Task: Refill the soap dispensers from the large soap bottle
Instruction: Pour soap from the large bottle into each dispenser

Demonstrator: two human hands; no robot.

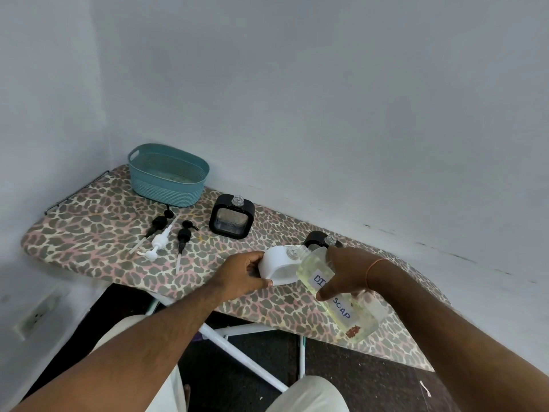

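Note:
My right hand [346, 273] grips the large clear soap bottle [341, 301], which is tipped with its mouth against the open neck of a white dispenser [279, 267]. Pale yellow liquid fills the bottle's upper part, and its label reads "SOAP". My left hand [242, 276] holds the white dispenser at its left side on the board. A black-framed dispenser [231, 217] stands open-necked farther back. Another black dispenser [322, 240] is partly hidden behind the bottle and my right hand.
Two black pump heads [182, 236] and one white pump head [157, 242] lie loose on the leopard-print ironing board [98, 233]. A teal basket [167, 175] sits at the back left by the wall. The board's white legs [237, 349] show below.

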